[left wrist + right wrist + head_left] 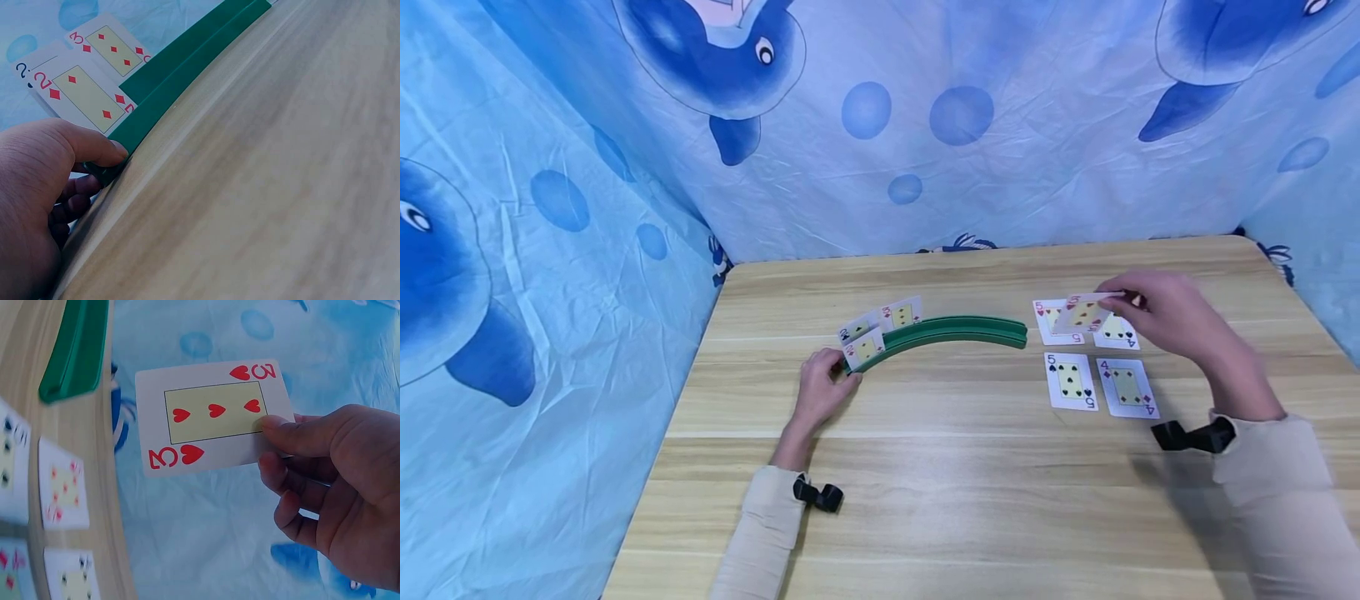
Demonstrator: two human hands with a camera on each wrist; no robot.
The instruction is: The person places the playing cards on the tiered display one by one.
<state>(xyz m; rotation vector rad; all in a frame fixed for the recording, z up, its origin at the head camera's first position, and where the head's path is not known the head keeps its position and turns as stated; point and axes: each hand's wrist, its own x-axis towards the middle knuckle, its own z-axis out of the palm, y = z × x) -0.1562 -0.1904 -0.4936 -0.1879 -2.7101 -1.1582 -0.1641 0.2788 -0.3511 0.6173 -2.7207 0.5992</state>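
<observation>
My left hand [820,387] grips the left end of a curved green card holder [962,329], thumb in front as the left wrist view shows. Standing in its left part are a two of diamonds [87,94], a black two [31,59] mostly covered behind it, and a three of diamonds [112,50]. Over on the right, my right hand [1172,321] pinches a three of hearts [215,412] by one short edge, thumb on its face. The held card hangs above two cards on the table, a five of hearts [1047,327] and a black four [1118,337], partly covering both.
Nearer me on the wooden table [925,483] lie a five of spades [1071,382] and a four of diamonds [1127,389], face up. A blue whale-print cloth [925,200] hangs behind the table and at both sides. Each wrist wears a black strap device.
</observation>
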